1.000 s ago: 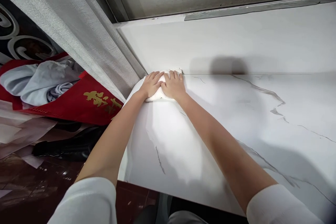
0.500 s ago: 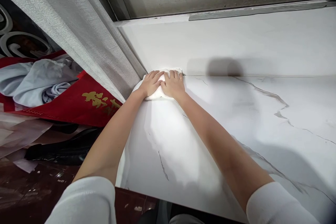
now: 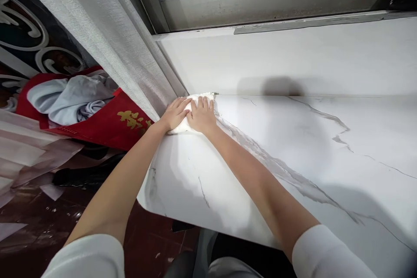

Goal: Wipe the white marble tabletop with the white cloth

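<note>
A white cloth (image 3: 182, 128) lies bunched on the white marble-patterned tabletop (image 3: 182, 165), in the far left corner where the top meets the wall panel. My left hand (image 3: 175, 114) rests flat on the cloth's left part, close against the curtain, fingers stretched out. Beside it, my right hand (image 3: 202, 115) presses flat on the cloth's right part with its fingers somewhat spread. The two thumbs nearly meet. Neither hand wraps round the cloth, and much of it is hidden beneath the palms.
A pale grey curtain (image 3: 130, 47) hangs along the table's left end. Left of it is a red bag (image 3: 100, 128) with gold lettering, holding light-coloured clothes (image 3: 70, 95). A metal window frame (image 3: 260, 2) runs above the white wall panel (image 3: 293, 58). Dark red floor (image 3: 146, 239) shows below.
Both hands and the cloth have slid left and slightly toward me, up to the curtain side. The view has shifted, showing more of the table's rounded front left corner.
</note>
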`<action>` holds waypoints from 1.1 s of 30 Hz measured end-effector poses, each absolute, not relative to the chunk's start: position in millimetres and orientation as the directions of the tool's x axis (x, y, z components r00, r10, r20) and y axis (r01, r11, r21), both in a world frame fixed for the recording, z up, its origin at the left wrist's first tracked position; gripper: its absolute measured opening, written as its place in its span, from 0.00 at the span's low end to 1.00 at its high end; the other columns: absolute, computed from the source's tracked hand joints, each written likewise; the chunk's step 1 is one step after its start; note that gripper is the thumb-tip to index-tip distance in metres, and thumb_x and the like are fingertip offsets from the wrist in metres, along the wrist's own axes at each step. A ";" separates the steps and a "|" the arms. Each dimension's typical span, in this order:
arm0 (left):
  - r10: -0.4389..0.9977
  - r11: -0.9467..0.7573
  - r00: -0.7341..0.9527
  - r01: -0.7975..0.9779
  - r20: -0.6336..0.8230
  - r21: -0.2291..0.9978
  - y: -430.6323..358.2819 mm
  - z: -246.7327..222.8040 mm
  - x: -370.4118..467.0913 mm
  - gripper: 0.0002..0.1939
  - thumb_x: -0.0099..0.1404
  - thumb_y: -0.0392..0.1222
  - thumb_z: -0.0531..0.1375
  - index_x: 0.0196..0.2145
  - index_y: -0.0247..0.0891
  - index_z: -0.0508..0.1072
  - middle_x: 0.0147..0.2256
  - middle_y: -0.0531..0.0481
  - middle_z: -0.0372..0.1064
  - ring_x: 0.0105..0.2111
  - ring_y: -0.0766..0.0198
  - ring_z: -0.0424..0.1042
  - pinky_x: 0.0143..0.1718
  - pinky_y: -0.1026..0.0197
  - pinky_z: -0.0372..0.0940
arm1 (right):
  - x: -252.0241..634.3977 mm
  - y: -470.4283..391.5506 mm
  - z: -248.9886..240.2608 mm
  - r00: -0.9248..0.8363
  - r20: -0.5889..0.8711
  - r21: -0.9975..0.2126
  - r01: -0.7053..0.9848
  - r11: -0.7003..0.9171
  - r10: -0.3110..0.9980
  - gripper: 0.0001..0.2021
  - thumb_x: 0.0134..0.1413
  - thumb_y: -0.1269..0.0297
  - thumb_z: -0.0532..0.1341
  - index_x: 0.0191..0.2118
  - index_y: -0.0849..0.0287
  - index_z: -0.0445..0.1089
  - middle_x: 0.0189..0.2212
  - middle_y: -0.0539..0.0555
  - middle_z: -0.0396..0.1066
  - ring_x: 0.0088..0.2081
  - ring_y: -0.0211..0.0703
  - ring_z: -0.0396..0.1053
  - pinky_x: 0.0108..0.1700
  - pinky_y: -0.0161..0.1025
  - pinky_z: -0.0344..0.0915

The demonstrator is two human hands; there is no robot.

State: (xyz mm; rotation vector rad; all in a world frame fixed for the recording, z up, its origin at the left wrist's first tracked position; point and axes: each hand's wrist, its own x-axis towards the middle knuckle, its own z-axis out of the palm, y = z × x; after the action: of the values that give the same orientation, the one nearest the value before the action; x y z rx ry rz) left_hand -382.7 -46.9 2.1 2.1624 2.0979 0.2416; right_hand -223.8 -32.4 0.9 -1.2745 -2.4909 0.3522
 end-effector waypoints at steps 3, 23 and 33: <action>0.998 -0.052 0.044 0.978 0.046 0.201 -64.7 1.4 -382.2 0.31 0.71 0.47 0.42 0.68 0.36 0.54 0.69 0.41 0.48 0.70 0.53 0.45 0.69 0.45 0.42 | -223.0 -47.8 0.2 -0.561 0.174 -0.366 0.726 0.582 0.809 0.30 0.68 0.60 0.45 0.70 0.70 0.52 0.71 0.69 0.46 0.72 0.62 0.39 0.70 0.60 0.35; 0.998 0.031 -0.036 0.994 0.045 0.108 -205.3 4.2 -340.6 0.29 0.72 0.48 0.41 0.68 0.43 0.53 0.69 0.42 0.49 0.69 0.49 0.47 0.66 0.36 0.43 | -183.3 -167.4 -1.3 -0.641 0.213 -0.380 0.641 0.667 0.737 0.30 0.68 0.60 0.47 0.69 0.72 0.53 0.70 0.72 0.46 0.71 0.65 0.40 0.69 0.61 0.35; 0.996 -0.011 -0.001 0.992 0.092 0.128 -246.3 -1.9 -344.0 0.29 0.73 0.51 0.41 0.69 0.48 0.52 0.69 0.46 0.50 0.69 0.51 0.49 0.67 0.41 0.44 | -172.4 -207.5 4.0 -0.673 0.188 -0.430 0.598 0.676 0.715 0.31 0.68 0.59 0.47 0.70 0.75 0.51 0.70 0.74 0.43 0.72 0.67 0.38 0.69 0.65 0.33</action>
State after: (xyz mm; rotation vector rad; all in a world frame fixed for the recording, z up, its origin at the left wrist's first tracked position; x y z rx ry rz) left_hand -344.0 -246.3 -1.9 2.2018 2.1908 0.2436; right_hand -172.4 -207.5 4.0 -1.0361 -2.5497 0.4779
